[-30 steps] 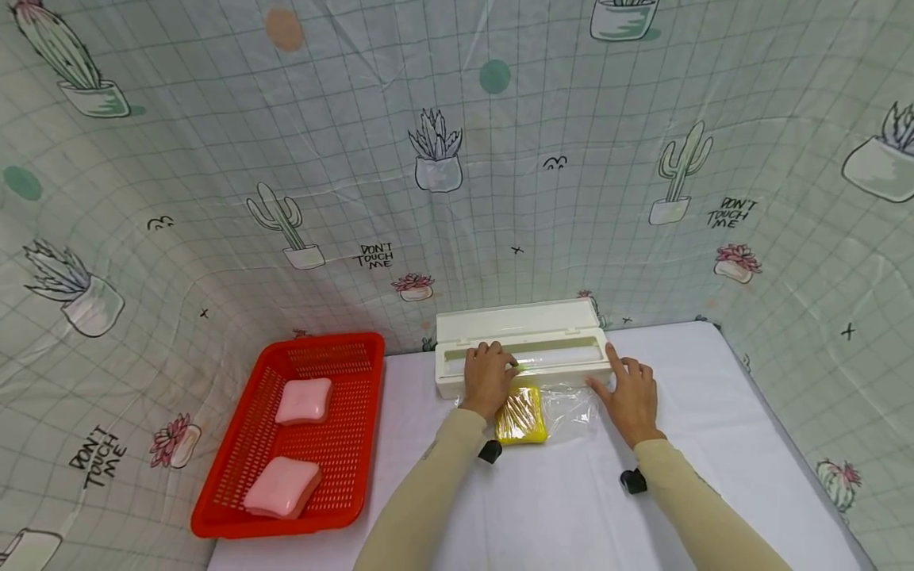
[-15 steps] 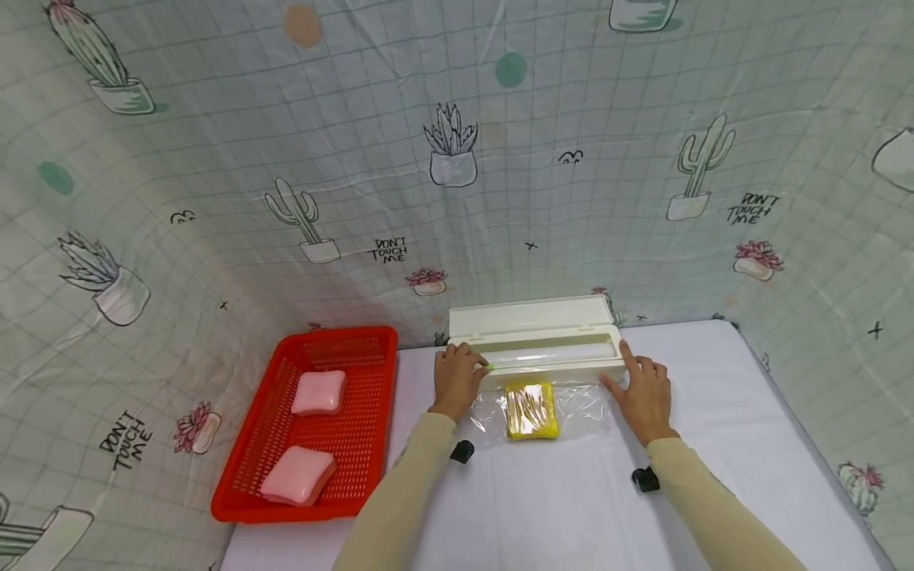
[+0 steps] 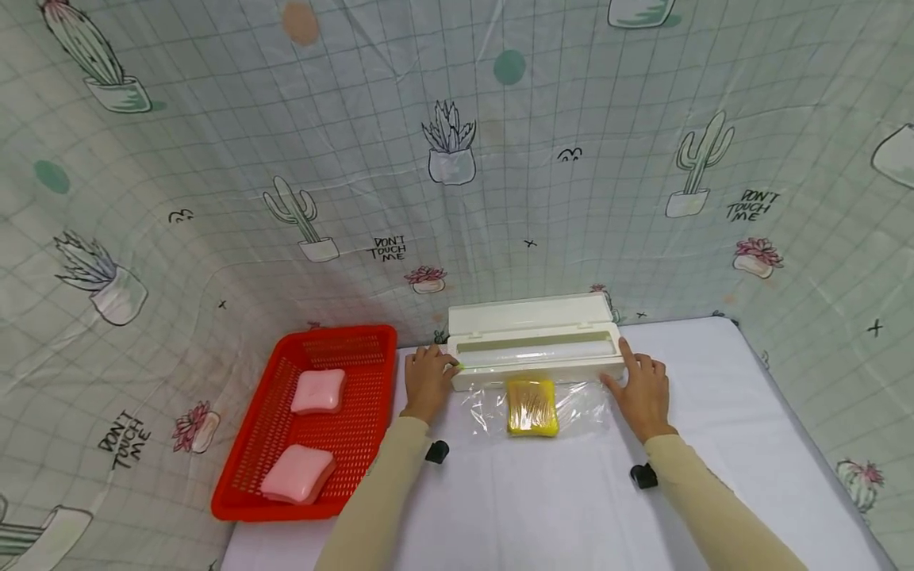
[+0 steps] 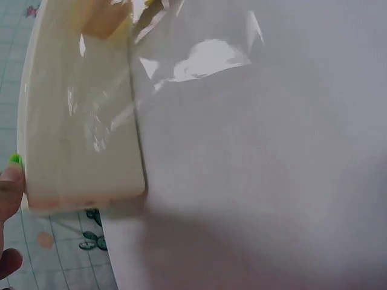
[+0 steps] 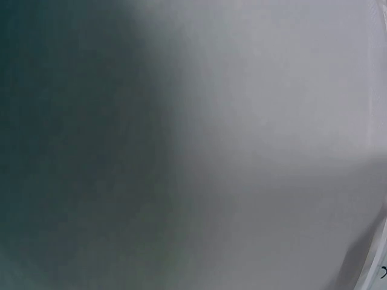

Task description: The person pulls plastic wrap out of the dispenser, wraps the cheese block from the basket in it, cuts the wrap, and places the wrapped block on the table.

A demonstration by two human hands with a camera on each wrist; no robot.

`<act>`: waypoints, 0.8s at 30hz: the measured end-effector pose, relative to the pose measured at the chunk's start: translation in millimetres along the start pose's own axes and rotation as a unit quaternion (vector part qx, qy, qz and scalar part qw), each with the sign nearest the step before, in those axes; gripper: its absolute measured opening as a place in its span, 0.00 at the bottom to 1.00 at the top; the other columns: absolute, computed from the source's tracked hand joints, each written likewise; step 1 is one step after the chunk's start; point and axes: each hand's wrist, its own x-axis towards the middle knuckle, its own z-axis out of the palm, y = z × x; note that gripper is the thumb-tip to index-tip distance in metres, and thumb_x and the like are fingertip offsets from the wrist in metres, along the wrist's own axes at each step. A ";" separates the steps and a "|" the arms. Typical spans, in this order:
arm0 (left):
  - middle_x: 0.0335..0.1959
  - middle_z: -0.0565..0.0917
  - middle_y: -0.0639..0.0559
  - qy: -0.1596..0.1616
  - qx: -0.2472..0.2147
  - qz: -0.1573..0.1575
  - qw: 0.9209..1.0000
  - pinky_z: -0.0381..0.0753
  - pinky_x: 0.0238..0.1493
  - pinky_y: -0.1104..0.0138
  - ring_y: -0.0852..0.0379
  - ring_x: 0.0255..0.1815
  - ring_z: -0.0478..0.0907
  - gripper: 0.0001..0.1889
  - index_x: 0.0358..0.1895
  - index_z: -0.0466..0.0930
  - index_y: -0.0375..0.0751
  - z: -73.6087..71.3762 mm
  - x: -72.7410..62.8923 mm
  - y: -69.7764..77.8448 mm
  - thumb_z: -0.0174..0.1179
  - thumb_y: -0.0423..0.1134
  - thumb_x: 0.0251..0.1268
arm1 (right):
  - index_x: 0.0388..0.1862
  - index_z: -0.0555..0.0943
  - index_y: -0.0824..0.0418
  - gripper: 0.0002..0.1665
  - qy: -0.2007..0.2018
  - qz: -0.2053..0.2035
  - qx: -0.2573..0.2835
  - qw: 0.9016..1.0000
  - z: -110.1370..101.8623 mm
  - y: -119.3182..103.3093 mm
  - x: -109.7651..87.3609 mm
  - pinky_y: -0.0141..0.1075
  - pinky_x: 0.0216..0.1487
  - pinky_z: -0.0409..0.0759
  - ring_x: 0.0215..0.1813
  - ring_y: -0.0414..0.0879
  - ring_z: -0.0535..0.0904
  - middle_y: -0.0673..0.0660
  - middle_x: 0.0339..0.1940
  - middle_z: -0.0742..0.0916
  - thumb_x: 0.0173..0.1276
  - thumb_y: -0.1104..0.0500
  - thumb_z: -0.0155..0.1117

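A long white cling film dispenser lies with its lid raised, a film roll visible inside. At its left front corner my left hand pinches a small green slide cutter on the front edge. My right hand holds the right end, thumb in front and index finger up along the side. Clear film spreads out in front of the box, over a yellow soap-like block with rounded corners. The left wrist view shows the film reaching from the box front. The right wrist view is mostly blurred.
A red plastic basket stands at the left with two pink blocks, the farther one and the nearer one, inside. White cloth covers the table. A cactus-print curtain hangs close behind the dispenser.
My left hand has slid leftward with the green slide cutter, from near the dispenser's middle to its left end, uncovering the film left of the yellow block. The right hand keeps its place.
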 end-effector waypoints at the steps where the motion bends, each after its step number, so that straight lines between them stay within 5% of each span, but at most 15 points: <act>1: 0.39 0.81 0.52 0.000 0.006 -0.003 1.000 0.71 0.58 0.54 0.50 0.50 0.76 0.05 0.43 0.94 0.52 -0.6 -0.3 -2.0 0.72 0.42 0.68 | 0.83 0.62 0.63 0.50 0.000 0.002 -0.001 1.000 -0.4 0.6 0.3 0.67 0.64 0.68 0.62 0.76 0.69 0.78 0.60 0.79 0.68 0.57 0.77; 10: 0.43 0.81 0.50 -0.012 -0.008 -0.012 1.000 0.72 0.62 0.54 0.49 0.52 0.75 0.09 0.50 0.92 0.49 -1.0 -4.7 -2.6 0.71 0.41 0.70 | 0.84 0.60 0.63 0.50 -0.021 0.010 0.003 1.000 -2.7 -1.6 0.5 0.66 0.65 0.68 0.62 0.75 0.69 0.79 0.61 0.79 0.69 0.60 0.75; 16: 0.57 0.82 0.46 -0.020 -0.040 0.059 0.997 0.71 0.65 0.51 0.45 0.60 0.75 0.22 0.65 0.85 0.46 5.6 -4.3 12.2 0.70 0.47 0.71 | 0.85 0.59 0.65 0.51 -0.036 0.018 -0.007 0.999 -6.5 -1.6 4.8 0.65 0.63 0.70 0.60 0.75 0.70 0.80 0.60 0.79 0.69 0.60 0.75; 20: 0.53 0.85 0.52 0.002 0.000 0.101 0.995 0.73 0.63 0.54 0.49 0.57 0.77 0.18 0.57 0.90 0.50 12.7 -3.1 17.1 0.70 0.51 0.69 | 0.84 0.58 0.67 0.52 -0.059 0.022 -0.001 0.998 -8.3 -5.5 7.5 0.65 0.62 0.72 0.60 0.76 0.72 0.81 0.60 0.79 0.69 0.59 0.74; 24: 0.43 0.86 0.58 0.057 0.034 0.123 0.990 0.74 0.57 0.59 0.54 0.48 0.77 0.11 0.47 0.94 0.54 17.2 -5.1 17.7 0.72 0.50 0.65 | 0.83 0.60 0.69 0.49 -0.059 0.024 0.004 0.998 -12.6 -10.0 6.1 0.64 0.57 0.74 0.58 0.75 0.72 0.81 0.58 0.77 0.69 0.60 0.74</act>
